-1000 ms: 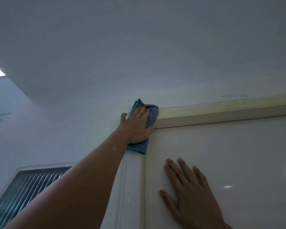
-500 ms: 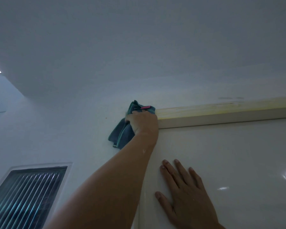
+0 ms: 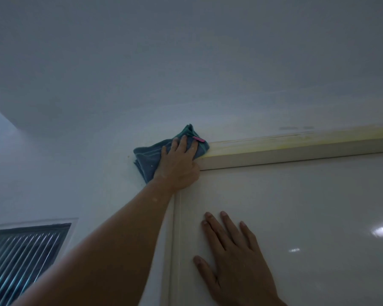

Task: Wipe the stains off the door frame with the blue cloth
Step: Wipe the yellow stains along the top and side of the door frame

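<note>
My left hand (image 3: 178, 164) presses a folded blue cloth (image 3: 149, 159) with a small pink tag against the top left corner of the cream door frame (image 3: 285, 152). Part of the cloth hangs out to the left, over the white wall. Yellowish stains run along the frame's top edge to the right of the cloth. Lower down, my right hand (image 3: 234, 259) lies flat on the glossy door panel (image 3: 307, 217), fingers spread, holding nothing. The frame's left upright (image 3: 175, 250) runs down beside my left forearm.
A louvred vent (image 3: 22, 257) sits in the wall at the lower left. The white ceiling (image 3: 186, 51) hangs close above the frame. Faint grey marks (image 3: 294, 128) show on the wall just above the frame's right part.
My left hand went from a closed fist on the bunched cloth to spread fingers pressing it flat at the frame's corner. My right hand has stayed on the door.
</note>
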